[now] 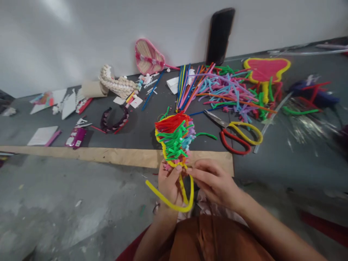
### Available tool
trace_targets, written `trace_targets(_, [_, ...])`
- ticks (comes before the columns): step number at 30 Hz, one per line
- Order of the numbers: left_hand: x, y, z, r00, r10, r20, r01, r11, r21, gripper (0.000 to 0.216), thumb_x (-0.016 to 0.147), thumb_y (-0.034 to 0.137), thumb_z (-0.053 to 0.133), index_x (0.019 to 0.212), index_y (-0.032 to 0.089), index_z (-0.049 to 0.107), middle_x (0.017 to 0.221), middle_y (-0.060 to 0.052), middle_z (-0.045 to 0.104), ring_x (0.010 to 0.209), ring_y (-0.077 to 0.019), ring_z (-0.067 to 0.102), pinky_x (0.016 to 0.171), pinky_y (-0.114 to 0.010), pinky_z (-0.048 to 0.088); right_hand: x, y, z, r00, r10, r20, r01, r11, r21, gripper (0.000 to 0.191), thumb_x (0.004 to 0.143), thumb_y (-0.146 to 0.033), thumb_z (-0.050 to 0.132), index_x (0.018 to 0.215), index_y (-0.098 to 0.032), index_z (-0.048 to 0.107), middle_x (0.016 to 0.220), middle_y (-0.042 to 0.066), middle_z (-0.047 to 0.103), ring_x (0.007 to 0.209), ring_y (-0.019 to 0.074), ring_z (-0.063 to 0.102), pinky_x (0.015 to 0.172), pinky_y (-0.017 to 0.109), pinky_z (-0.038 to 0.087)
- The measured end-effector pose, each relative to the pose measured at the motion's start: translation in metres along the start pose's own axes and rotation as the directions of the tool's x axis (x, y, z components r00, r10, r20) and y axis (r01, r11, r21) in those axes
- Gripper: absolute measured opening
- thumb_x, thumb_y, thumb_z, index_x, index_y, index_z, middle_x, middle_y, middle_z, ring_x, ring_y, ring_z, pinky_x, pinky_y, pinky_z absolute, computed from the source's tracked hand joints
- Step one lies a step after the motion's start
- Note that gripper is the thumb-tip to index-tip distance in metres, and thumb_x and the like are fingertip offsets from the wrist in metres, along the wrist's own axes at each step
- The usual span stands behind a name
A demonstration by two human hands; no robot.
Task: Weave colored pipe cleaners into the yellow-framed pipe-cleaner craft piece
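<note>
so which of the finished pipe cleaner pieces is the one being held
The striped red, green and yellow piece, gripped by both the left hand and right hand; the pink yellow-edged one lies untouched.

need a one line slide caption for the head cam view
Both hands, left hand and right hand, pinch a multicoloured pipe-cleaner piece above a yellow pipe cleaner, scissors lying nearby.

A woven pipe-cleaner piece (174,139) is banded red, green, pale blue and pink, edged in yellow. Scissors (235,134) are handled in yellow and red. A pink shape (265,69) is outlined yellow.
</note>
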State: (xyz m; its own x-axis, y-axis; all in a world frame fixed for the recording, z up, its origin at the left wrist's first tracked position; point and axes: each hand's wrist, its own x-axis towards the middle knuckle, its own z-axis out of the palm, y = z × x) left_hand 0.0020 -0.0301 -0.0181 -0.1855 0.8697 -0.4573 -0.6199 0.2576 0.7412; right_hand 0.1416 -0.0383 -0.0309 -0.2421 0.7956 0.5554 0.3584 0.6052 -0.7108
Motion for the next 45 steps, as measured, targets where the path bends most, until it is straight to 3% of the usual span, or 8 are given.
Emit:
trace_targets(8, [0.01,-0.001,0.0,0.972,0.234,-0.02,-0.228,0.96,0.163,0.038,0.063,0.025,0.083,0.089,0.02,0.055,0.066,0.006,0.059,0.053,-0.007,0.059,0.053,-0.017,0.05,0.01,-0.028,-0.007,0.982,-0.169,0.081,0.164,0.984,0.063,0.015,0.095,-0.022,0.054,0.106,-0.023,0.064,0.091,0.004,0.075,0.076,0.013,0.069,0.07,0.024,0.056])
trace_targets(13, [0.008,-0.006,-0.002,0.95,0.31,-0.027,-0.305,0.945,0.12,0.038,0.067,0.023,0.083,0.094,0.021,0.056,0.068,0.009,0.049,0.057,-0.0047,0.057,0.063,-0.018,0.053,0.013,-0.036,-0.017,0.998,-0.046,-0.044,0.047,0.998,0.039,0.006,0.092,-0.023,0.059,0.093,-0.023,0.064,0.08,0.002,0.072,0.07,0.0136,0.069,0.065,0.023,0.056])
trace_targets(17, [0.005,-0.006,0.001,0.944,0.329,-0.034,-0.324,0.94,0.107,0.04,0.068,0.021,0.083,0.097,0.021,0.054,0.074,0.006,0.056,0.065,-0.0057,0.061,0.068,-0.017,0.054,0.015,-0.031,-0.018,0.986,0.02,-0.166,-0.049,0.984,-0.174,0.013,0.084,-0.012,0.062,0.074,-0.021,0.06,0.081,0.003,0.064,0.069,0.013,0.063,0.061,0.023,0.052])
trace_targets(30, [-0.002,-0.02,-0.001,0.934,0.355,0.033,-0.353,0.908,0.225,0.039,0.07,0.019,0.08,0.099,0.02,0.054,0.09,-0.001,0.066,0.08,-0.012,0.067,0.075,-0.022,0.055,0.043,-0.025,0.003,0.964,0.262,-0.047,-0.265,0.925,-0.272,0.036,0.08,-0.013,0.055,0.048,-0.02,0.041,0.053,-0.004,0.046,0.047,0.008,0.044,0.047,0.023,0.031])
trace_targets(33, [0.001,-0.016,0.003,0.945,0.328,0.016,-0.326,0.933,0.153,0.041,0.064,0.015,0.082,0.094,0.02,0.055,0.083,0.002,0.065,0.074,-0.0095,0.065,0.071,-0.019,0.054,0.049,-0.02,0.005,0.956,0.293,-0.008,-0.277,0.895,-0.349,0.035,0.085,-0.023,0.061,0.052,-0.019,0.05,0.055,-0.003,0.048,0.048,0.0084,0.044,0.048,0.025,0.029])
trace_targets(36, [0.008,-0.005,0.004,0.981,0.191,-0.018,-0.19,0.981,0.04,0.042,0.06,0.016,0.083,0.093,0.02,0.057,0.081,0.003,0.067,0.073,-0.0111,0.067,0.069,-0.021,0.055,0.047,-0.013,-0.003,0.939,0.327,0.108,-0.305,0.935,-0.181,0.026,0.091,-0.033,0.057,0.07,-0.019,0.063,0.071,0.001,0.061,0.065,0.012,0.057,0.058,0.023,0.04])
trace_targets(40, [0.012,0.011,0.001,0.996,-0.084,-0.012,0.082,0.988,-0.134,0.035,0.059,0.016,0.082,0.084,0.018,0.058,0.074,0.002,0.068,0.062,-0.0131,0.068,0.06,-0.024,0.057,0.037,-0.002,-0.014,0.919,0.393,-0.045,-0.393,0.92,0.001,0.033,0.101,-0.029,0.038,0.085,-0.02,0.065,0.07,0.0,0.059,0.065,0.0119,0.058,0.06,0.023,0.043])
trace_targets(45, [0.008,0.02,-0.001,0.981,-0.194,0.016,0.192,0.951,-0.242,0.027,0.061,0.011,0.079,0.082,0.016,0.062,0.073,0.001,0.07,0.059,-0.0103,0.068,0.051,-0.015,0.054,0.032,0.0,-0.003,0.983,0.178,-0.051,-0.185,0.964,-0.19,0.011,0.091,-0.019,0.057,0.094,-0.02,0.068,0.086,0.003,0.067,0.076,0.0132,0.065,0.065,0.023,0.05])
